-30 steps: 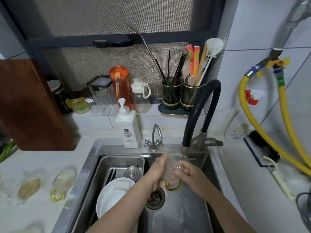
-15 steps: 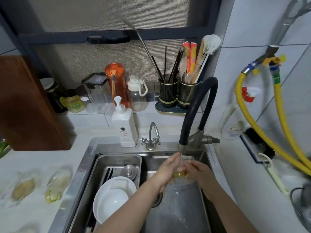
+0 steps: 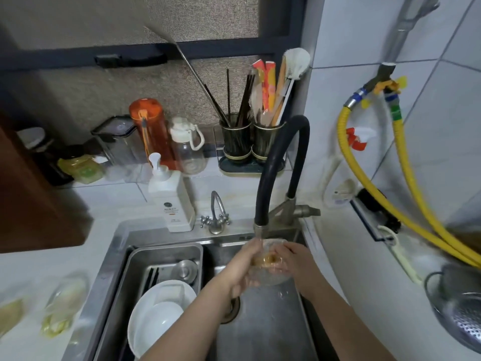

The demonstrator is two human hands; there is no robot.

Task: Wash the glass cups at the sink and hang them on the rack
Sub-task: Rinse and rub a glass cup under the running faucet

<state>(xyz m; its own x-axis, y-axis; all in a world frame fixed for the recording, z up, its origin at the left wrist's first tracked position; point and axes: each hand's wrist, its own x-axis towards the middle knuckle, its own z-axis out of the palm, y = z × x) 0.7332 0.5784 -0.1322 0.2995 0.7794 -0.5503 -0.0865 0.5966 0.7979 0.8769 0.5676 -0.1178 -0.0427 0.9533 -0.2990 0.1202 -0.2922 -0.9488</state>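
Steel sink (image 3: pixel 122 246) sits under a meshed window; drying tray with white plates (image 3: pixel 158 316) fills its left half, and more cups (image 3: pixel 65 308) wait on the counter by its left edge. Glass cup (image 3: pixel 270 269) is under the black faucet (image 3: pixel 260 225) at the back right of the basin, left hand (image 3: pixel 242 267) and right hand (image 3: pixel 291 259) both curled round it. Judgement: turn it slowly in the stream with a firm wet-glass grip, keeping it low over the basin.
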